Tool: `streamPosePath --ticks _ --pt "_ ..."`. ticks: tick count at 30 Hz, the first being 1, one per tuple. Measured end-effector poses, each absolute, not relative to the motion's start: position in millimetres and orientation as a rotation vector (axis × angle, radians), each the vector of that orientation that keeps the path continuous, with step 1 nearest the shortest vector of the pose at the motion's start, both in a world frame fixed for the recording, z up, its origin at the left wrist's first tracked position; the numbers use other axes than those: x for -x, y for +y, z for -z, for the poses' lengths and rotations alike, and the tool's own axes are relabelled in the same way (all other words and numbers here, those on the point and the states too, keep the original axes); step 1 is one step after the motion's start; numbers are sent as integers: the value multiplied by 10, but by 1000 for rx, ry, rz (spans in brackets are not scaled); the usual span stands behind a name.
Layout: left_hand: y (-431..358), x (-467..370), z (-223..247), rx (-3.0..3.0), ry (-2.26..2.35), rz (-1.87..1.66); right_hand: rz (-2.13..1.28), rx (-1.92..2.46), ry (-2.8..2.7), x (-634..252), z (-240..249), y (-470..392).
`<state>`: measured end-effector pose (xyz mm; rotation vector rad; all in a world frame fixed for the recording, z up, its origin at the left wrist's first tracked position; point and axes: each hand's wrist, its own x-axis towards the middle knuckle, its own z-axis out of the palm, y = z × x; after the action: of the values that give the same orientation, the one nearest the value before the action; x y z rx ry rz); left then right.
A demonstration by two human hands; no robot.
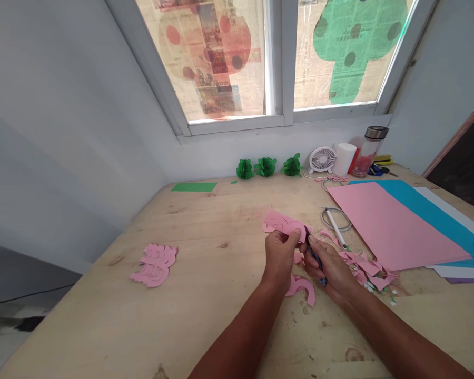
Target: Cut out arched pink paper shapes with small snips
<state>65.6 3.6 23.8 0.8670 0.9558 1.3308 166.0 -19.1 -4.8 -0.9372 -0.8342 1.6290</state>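
Note:
My left hand [279, 255] pinches a pink paper strip [280, 221] with curved outlines drawn on it, held up over the middle of the table. Wrapped round the handles of dark scissors [315, 255] is my right hand [326, 266]; the blades meet the strip's right end. Beneath my hands lies a curved pink paper piece [306, 288]. Pink paper scraps [365, 266] are scattered to the right of my right hand. A pile of scalloped pink cut-outs [156, 265] rests on the left part of the table.
Large pink sheets [395, 223] overlap blue and white ones at the right. A white pen [335, 227] lies near a wire coil. Along the back stand green paper shapes [266, 167], a small fan [322, 159], a white roll [344, 159] and a bottle [369, 152]. A green strip [194, 187] lies back left.

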Motion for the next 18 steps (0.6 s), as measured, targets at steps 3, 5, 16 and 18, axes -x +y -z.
streamPosePath --ticks 3,5,16,18 --pt "29 -658 -251 -856 947 -1338 -1634 933 -836 -1659 49 -189" --pt "22 -655 -258 -842 945 -1343 -1641 933 -831 -1656 44 -192" --pt "15 -658 -282 -811 980 -1360 -1648 942 -827 -1656 36 -202" --pt "19 -659 -294 -786 1016 -1368 -1659 940 -831 -1658 33 -206"
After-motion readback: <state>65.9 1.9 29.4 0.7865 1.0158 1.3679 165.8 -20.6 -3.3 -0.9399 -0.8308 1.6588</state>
